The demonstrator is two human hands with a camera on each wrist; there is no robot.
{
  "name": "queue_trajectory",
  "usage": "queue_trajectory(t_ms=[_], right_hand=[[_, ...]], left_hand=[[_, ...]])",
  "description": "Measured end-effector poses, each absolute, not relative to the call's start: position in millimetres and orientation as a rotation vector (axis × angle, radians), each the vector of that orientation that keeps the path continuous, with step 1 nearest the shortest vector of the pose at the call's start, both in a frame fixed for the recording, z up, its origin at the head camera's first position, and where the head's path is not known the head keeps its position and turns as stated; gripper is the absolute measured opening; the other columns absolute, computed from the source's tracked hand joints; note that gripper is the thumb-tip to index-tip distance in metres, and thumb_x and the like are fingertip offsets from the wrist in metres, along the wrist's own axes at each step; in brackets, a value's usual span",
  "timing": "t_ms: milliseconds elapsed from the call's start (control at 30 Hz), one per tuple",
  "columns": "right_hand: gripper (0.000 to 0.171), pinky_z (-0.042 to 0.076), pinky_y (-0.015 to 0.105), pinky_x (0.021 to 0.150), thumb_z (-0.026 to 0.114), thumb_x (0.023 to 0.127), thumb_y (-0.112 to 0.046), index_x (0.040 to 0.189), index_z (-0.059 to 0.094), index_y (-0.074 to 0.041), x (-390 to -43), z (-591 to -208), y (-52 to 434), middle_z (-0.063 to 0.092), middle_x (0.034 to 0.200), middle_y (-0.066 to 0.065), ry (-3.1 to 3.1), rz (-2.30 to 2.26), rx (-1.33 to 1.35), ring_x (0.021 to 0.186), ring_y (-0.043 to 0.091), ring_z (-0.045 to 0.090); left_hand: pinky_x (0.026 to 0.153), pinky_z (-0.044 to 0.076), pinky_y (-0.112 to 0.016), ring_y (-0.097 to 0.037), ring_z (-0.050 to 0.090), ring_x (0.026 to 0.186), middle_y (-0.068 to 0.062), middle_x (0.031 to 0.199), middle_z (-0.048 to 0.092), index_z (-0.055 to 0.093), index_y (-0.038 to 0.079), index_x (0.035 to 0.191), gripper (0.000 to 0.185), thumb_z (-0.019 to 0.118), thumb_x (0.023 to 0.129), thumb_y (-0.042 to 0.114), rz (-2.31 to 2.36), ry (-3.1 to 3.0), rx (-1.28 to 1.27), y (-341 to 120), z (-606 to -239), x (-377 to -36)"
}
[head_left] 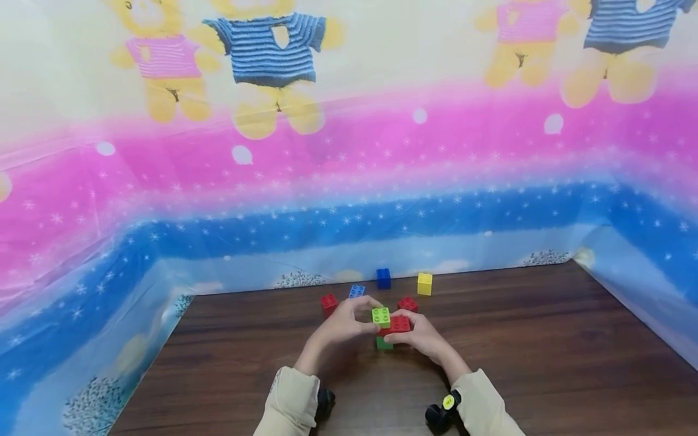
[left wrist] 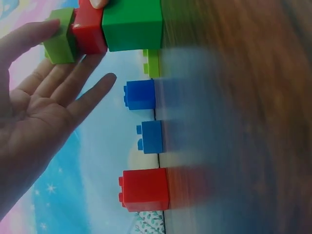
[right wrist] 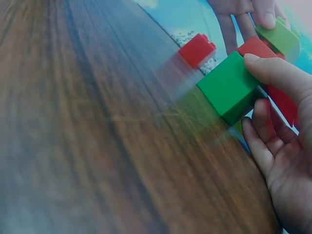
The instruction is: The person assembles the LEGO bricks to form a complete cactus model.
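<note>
We note a stack on the table (head_left: 545, 339): green block (right wrist: 229, 87) at the base, red block (head_left: 400, 324) above, lime block (head_left: 381, 316) on top. Left hand (head_left: 343, 324) has straight, spread fingers touching the lime block; right hand (head_left: 422, 336) curls about the stack, thumb on the green block, seemingly gripping; loose blocks lie behind.

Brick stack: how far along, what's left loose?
Done: a dark green brick stands on the table with a red brick on it. In hand: the left hand presses a lime brick on top; the right hand steadies the stack. Loose behind: two red bricks, two blue, one yellow.
</note>
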State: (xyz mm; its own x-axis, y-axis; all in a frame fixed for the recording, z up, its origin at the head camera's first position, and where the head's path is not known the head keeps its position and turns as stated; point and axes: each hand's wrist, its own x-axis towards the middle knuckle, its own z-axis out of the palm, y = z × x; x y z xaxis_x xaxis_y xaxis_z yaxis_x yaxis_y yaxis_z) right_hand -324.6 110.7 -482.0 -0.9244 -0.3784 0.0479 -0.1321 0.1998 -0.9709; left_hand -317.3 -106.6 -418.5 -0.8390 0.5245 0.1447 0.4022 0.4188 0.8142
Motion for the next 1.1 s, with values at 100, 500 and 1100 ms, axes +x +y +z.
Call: queue_trajectory(t_ms=[100,500,1100], right_hand=[[0.047,0.052,0.031,0.077,0.075,0.085,-0.022,0.124,0.057,-0.004,-324.0,-482.0,111.3,0.068,0.102,0.004,2.276,-1.797,-0.494,0.087,0.014,0.059],[0.047,0.051,0.029,0.074,0.077,0.083,-0.025,0.12,0.058,-0.004,-324.1,-481.7,112.1,0.069,0.1,0.004,2.282,-1.794,-0.495,0.084,0.013,0.059],[0.046,0.053,0.029,0.073,0.078,0.082,-0.024,0.119,0.06,-0.004,-326.0,-485.1,109.9,0.07,0.097,0.001,2.236,-1.809,-0.517,0.082,0.014,0.06]], left_hand=[[0.101,0.048,-0.053,-0.033,0.057,0.124,-0.01,0.127,0.065,0.063,0.012,0.122,0.034,0.068,0.089,0.015,1.386,2.528,0.864,-105.6,-420.7,-319.1],[0.103,0.046,-0.053,-0.031,0.056,0.126,-0.011,0.127,0.067,0.065,0.01,0.126,0.037,0.066,0.089,0.013,1.373,2.556,0.858,-100.8,-417.8,-317.1],[0.07,0.046,-0.023,-0.013,0.054,0.084,-0.009,0.116,0.072,0.066,0.009,0.126,0.04,0.07,0.09,0.026,1.316,2.607,0.81,-99.6,-415.6,-313.7]])
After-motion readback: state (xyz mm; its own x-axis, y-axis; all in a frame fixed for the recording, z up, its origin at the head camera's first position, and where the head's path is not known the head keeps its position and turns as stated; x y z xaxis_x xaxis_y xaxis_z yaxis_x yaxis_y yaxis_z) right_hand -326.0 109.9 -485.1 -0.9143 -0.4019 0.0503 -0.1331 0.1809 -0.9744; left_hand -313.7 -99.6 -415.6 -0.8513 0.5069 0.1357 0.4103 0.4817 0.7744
